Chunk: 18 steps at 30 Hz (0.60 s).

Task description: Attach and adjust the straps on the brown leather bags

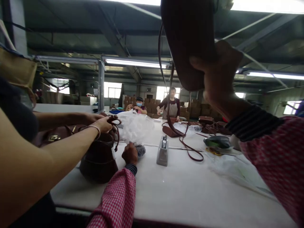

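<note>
White table (180, 193): near edge toward the wearer.
Brown bag (190, 41): raised above the table's right half, right hand (219, 72) clamped round its lower end.
Drawstring bag (98, 161): toward the near left corner, a co-worker's hand (104, 124) at its cord.
Strap (173, 127): hanging; better kept off the tape dispenser (163, 154), lest it snag.
Dark bundle (141, 151): left of mid-table, left hand (130, 154) curled against it; cannot tell whether gripping.

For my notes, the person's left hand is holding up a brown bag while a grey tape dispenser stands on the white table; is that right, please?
Not quite: the head view shows the right hand holding up the brown bag; the grey tape dispenser does stand on the white table.
</note>
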Motion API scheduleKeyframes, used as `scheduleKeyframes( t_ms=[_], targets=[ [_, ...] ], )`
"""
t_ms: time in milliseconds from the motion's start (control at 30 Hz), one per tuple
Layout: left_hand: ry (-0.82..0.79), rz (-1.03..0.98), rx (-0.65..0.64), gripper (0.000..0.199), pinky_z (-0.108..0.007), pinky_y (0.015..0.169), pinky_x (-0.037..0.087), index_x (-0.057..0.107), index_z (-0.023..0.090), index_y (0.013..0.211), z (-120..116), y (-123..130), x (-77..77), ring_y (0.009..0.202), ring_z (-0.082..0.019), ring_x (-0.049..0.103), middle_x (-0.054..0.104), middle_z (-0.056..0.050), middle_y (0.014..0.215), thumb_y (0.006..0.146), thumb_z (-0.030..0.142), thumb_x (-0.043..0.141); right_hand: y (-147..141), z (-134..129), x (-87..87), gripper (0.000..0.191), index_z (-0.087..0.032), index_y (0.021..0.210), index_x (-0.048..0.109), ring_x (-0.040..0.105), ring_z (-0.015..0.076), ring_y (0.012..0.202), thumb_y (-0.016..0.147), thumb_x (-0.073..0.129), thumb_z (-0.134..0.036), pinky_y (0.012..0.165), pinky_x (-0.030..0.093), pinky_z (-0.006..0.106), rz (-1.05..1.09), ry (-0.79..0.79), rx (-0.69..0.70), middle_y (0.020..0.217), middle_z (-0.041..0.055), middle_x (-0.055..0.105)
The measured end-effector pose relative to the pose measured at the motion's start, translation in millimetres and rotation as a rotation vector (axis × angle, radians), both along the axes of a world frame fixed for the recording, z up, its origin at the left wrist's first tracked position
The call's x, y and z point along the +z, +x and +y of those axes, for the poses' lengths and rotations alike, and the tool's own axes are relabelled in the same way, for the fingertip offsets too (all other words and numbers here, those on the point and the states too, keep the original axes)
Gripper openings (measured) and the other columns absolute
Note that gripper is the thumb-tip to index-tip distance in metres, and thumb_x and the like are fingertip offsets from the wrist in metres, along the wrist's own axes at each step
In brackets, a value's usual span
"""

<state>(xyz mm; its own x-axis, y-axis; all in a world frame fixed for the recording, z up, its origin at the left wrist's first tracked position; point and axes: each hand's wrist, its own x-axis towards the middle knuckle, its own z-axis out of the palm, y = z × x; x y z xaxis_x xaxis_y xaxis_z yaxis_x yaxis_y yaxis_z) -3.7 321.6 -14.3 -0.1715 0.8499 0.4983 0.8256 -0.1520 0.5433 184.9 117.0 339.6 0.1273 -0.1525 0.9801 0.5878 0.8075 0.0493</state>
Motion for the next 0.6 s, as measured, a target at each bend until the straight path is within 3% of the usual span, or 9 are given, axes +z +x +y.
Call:
scheduleKeyframes(
  t_ms=[133, 200, 367, 500, 600],
  targets=[
    [0.143, 0.189, -0.152, 0.025, -0.04, 0.098, 0.049, 0.068, 0.019, 0.113, 5.8, 14.7, 3.1, 0.127, -0.029, 0.053, 0.065, -0.012, 0.124, 0.099, 0.013, 0.048, 14.7, -45.1, -33.6, 0.045, -0.027, 0.058, 0.042, 0.046, 0.0194, 0.066, 0.071, 0.085, -0.017, 0.062, 0.043, 0.035, -0.032, -0.093, -0.103, 0.068, -0.0024, 0.04],
    [0.164, 0.248, -0.214, 0.027, -0.038, 0.092, 0.047, 0.069, 0.019, 0.105, 13.3, 21.0, 4.5, 0.125, -0.03, 0.051, 0.065, -0.015, 0.122, 0.097, 0.01, 0.045, 23.0, -68.5, -56.1, 0.044, -0.028, 0.058, 0.046, 0.047, 0.02, 0.067, 0.07, 0.087, -0.021, 0.062, 0.046, 0.036, 0.006, -0.188, -0.125, 0.069, -0.0018, 0.04],
    [0.143, 0.289, -0.262, 0.023, -0.038, 0.083, 0.044, 0.067, 0.015, 0.093, 37.9, 35.7, 5.4, 0.117, -0.033, 0.054, 0.067, -0.019, 0.117, 0.093, 0.01, 0.044, 50.2, -123.5, -107.2, 0.027, -0.026, 0.075, 0.067, 0.055, 0.0187, 0.069, 0.064, 0.09, -0.019, 0.06, 0.048, 0.035, 0.204, -0.466, -0.097, 0.08, -0.0008, 0.059],
    [0.139, 0.239, -0.316, 0.016, -0.034, 0.081, 0.049, 0.066, 0.016, 0.097, 40.6, 38.3, 5.3, 0.105, -0.029, 0.062, 0.072, -0.012, 0.106, 0.085, 0.018, 0.055, 71.2, -153.2, -143.8, 0.024, -0.024, 0.071, 0.067, 0.046, 0.0143, 0.058, 0.069, 0.091, -0.028, 0.05, 0.036, 0.028, 0.085, -0.658, -0.358, 0.065, -0.0048, 0.052],
    [0.205, 0.164, -0.329, 0.041, -0.038, 0.084, 0.055, 0.061, 0.016, 0.116, 29.1, 34.2, 14.4, 0.107, -0.031, 0.064, 0.071, -0.012, 0.115, 0.085, 0.042, 0.062, 80.6, -156.1, -183.4, 0.017, -0.022, 0.077, 0.069, 0.057, 0.0171, 0.073, 0.076, 0.086, -0.019, 0.063, 0.043, 0.029, -0.174, -0.827, -0.543, 0.077, -0.0023, 0.062]
  ],
)
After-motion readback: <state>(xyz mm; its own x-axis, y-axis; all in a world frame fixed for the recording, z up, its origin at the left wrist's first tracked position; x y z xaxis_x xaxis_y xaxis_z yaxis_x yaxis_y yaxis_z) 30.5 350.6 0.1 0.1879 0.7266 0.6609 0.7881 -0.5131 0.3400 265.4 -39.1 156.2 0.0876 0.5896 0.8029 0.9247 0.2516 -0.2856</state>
